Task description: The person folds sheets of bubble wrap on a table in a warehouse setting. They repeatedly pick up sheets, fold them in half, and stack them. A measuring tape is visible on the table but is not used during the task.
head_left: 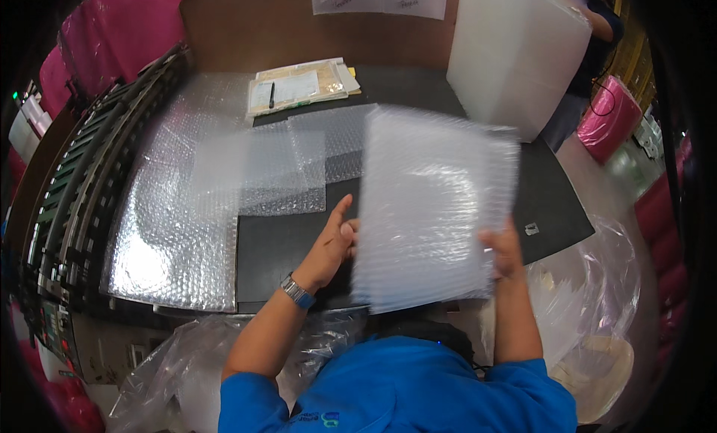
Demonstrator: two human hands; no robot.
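Observation:
In front of my chest, my right hand [505, 251] grips a thick stack of translucent white packing sheets [426, 201] by its right edge, thumb on top. The stack is tilted up and slightly blurred. My left hand [333, 242] is beside the stack's left edge, index finger stretched out; some of its fingers are partly hidden, and whether they touch the stack I cannot tell. Left of it, a thin milky sheet [258, 160] lies over smaller bubble wrap pieces [336, 130]. A large bubble wrap sheet [175, 209] covers the table's left side.
Papers with a black pen [272, 94] lie at the back of the dark table [553, 201]. A tall white block of sheets [515, 52] stands back right, with a person [597, 29] behind it. A roller conveyor [97, 164] runs along the left. Clear plastic bags [590, 283] hang below.

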